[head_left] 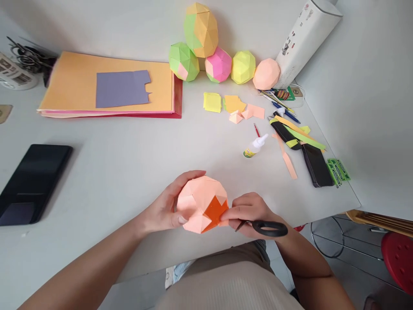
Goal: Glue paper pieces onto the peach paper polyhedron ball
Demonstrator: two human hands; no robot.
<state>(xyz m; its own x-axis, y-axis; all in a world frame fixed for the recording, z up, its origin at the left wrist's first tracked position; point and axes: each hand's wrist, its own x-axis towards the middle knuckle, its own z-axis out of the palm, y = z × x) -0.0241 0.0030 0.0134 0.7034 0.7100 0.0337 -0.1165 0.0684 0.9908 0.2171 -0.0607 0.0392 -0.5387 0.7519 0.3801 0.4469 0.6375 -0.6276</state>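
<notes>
My left hand is wrapped around a peach-coloured faceted paper ball, thumb on its near side. An opening in the ball's right side shows its orange inside. My right hand is closed at that opening, fingertips at its edge by a small peach paper flap. Black-handled scissors are held in the same hand, handle pointing right; their blades are mostly hidden by the fingers. Beyond the hands stands a white glue bottle with a yellow-green label.
Finished-looking paper balls line the wall. Coloured paper pieces lie before them. A paper stack bears a purple sheet. A black tablet-like device lies left. Pens, paper strips and a dark phone-like object lie right.
</notes>
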